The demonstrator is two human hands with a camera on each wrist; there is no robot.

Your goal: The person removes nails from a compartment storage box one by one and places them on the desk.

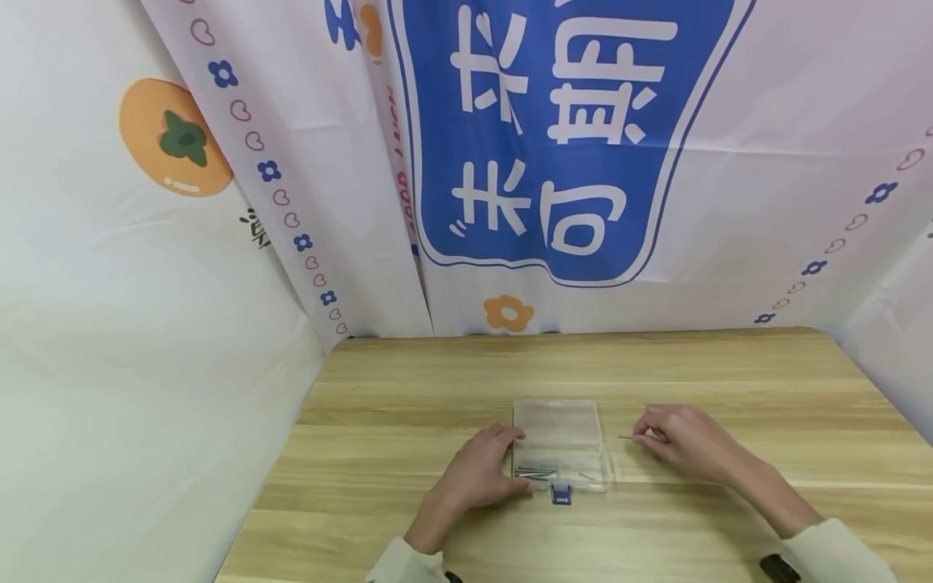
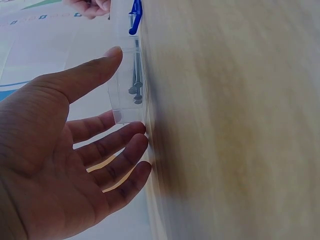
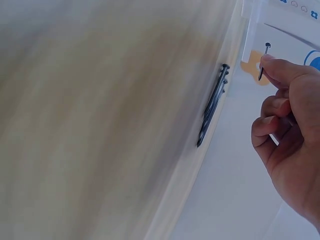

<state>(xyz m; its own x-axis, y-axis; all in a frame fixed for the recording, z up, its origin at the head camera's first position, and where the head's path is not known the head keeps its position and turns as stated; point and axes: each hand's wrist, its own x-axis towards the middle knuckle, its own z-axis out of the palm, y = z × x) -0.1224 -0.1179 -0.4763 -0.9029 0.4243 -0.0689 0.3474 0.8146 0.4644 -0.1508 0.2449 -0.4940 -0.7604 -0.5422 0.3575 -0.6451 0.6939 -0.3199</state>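
A clear plastic box [image 1: 555, 421] with a blue latch [image 1: 561, 494] sits on the table. Several metal nails [image 1: 535, 472] lie in its front left part. Around the box's left side is my left hand [image 1: 479, 470]; its thumb is at the front wall and its fingers, loosely extended, are at the side. To the right of the box, my right hand [image 1: 681, 441] pinches a small nail [image 3: 267, 49] between thumb and forefinger, above the tabletop. In the right wrist view, several longer nails [image 3: 212, 105] lie on the wood beside that hand.
The wood-grain table [image 1: 408, 380] has its far edge against a white printed cloth [image 1: 758, 202] with a blue panel. Another white cloth [image 1: 131, 340] hangs along the left side. A short, thin piece [image 1: 585, 476] lies in the box's front right part.
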